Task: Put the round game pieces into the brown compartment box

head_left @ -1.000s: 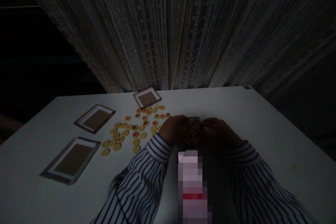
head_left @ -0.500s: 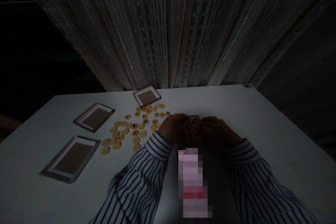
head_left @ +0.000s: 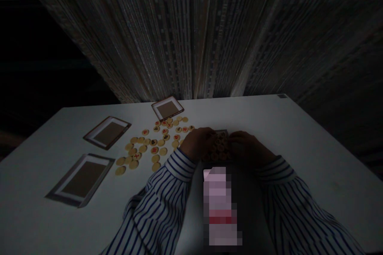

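A small, shallow box lies on the table in front of me, with several round Chinese chess pieces lying side by side in it. My left hand is at its left side, fingers curled over the edge. Along the opposite side rests my right hand, its fingers bent against the edge and partly lost in shadow. To the left of my left hand, loose Chinese chess pieces are scattered, some showing red or dark characters, others blank side up.
Three flat framed panels rest on the white table: a near-left panel, a brown-edged panel behind it and another panel at the back. A lit phone, blurred out, lies between my forearms. A string curtain hangs behind the table.
Both hands stay at the box's sides with hardly any movement. The view has shifted very slightly, and the loose pieces lie as before.
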`<state>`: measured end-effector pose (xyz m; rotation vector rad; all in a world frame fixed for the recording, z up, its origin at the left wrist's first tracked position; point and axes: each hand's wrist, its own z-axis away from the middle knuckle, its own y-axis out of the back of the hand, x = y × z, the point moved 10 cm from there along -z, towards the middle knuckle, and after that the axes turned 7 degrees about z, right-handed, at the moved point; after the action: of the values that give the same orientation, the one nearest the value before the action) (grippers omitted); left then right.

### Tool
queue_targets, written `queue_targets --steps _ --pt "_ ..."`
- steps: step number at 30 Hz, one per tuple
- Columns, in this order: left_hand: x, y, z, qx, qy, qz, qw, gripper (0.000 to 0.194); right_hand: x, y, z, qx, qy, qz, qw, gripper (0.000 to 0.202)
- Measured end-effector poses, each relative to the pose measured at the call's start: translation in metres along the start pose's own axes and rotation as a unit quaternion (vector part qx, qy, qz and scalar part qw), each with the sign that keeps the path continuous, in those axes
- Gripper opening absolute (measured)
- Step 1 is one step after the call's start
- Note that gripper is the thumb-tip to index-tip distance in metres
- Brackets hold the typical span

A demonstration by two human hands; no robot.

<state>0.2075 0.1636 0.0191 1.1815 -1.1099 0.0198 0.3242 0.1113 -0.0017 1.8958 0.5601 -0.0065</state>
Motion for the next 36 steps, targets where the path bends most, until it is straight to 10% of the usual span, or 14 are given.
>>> queue_targets --steps 36 --pt "0.003 -0.016 0.0 -0.042 0.023 -0.059 0.997 0.026 -0.003 0.0 0.002 -0.001 0.027 0.036 0.999 0.021"
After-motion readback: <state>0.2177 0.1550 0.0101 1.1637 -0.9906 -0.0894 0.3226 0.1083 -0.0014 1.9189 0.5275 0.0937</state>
